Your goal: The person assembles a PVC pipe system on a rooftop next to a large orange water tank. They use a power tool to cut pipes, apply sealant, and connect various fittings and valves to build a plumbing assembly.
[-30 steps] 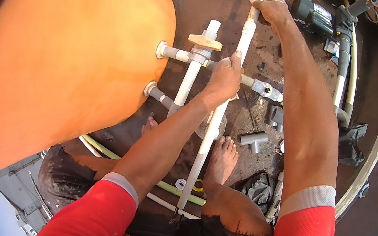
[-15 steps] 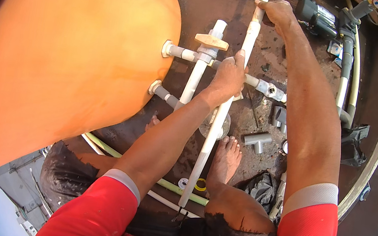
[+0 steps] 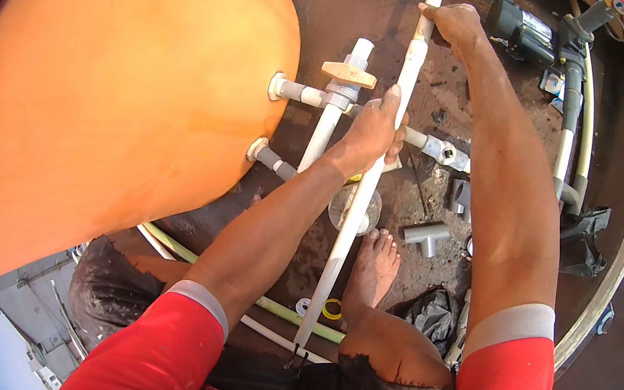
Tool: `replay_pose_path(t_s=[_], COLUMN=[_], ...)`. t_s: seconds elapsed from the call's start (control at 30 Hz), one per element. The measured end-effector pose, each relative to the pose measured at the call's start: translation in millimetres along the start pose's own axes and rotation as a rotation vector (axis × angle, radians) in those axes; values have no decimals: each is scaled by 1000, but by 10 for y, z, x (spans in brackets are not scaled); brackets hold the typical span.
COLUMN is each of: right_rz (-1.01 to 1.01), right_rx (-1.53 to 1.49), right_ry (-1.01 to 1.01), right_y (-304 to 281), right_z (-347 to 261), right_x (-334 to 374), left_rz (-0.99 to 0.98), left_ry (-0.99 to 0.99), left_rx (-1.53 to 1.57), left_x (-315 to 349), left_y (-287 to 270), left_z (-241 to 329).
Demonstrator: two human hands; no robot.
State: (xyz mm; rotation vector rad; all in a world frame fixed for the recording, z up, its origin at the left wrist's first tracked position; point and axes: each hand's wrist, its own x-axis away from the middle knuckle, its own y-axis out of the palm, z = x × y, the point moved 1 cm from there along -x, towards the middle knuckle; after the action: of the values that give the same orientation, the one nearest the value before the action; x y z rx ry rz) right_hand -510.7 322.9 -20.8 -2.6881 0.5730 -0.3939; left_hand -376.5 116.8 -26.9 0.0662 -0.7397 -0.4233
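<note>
A long white plastic pipe [image 3: 362, 195] slants from the top edge down toward my lap, with a thicker joint partway up. My left hand [image 3: 375, 133] is closed around its middle, near a valve with a tan handle [image 3: 349, 75] on a white upright pipe. Higher up, my right hand [image 3: 454, 26] grips the same pipe above the joint, thumb laid across it. Dark wire ends [image 3: 298, 354] show at the pipe's lower end. Behind my left hand, a jointed pipe run with a grey fitting [image 3: 447, 154] passes to the right; part of it is hidden.
A big orange tank [image 3: 123, 100] fills the left, with two pipe outlets. Grey tee fittings [image 3: 426, 236] lie beside my foot. A black pump [image 3: 523, 28] stands at upper right near vertical pipes [image 3: 567, 137]. Black plastic bags [image 3: 584, 238] and loose hoses [image 3: 293, 315] lie about.
Both hands keep hold of the pipe. My left hand has shifted very slightly left and down, its fingers now showing more around the pipe's right side.
</note>
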Motion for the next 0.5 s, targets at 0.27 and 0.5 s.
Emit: replay_pose_path(t_s=[0.27,0.5], right_rz=[-26,0], right_rx=[49,112], right_ry=[58,-132], right_y=[32,-785], right_z=[84,-22], right_x=[-21,236], left_rz=[-12,-91], left_ry=[-28,-83], left_rx=[1,80], left_x=[-16,-4], left_y=[-50,-12], left_z=[-12,22])
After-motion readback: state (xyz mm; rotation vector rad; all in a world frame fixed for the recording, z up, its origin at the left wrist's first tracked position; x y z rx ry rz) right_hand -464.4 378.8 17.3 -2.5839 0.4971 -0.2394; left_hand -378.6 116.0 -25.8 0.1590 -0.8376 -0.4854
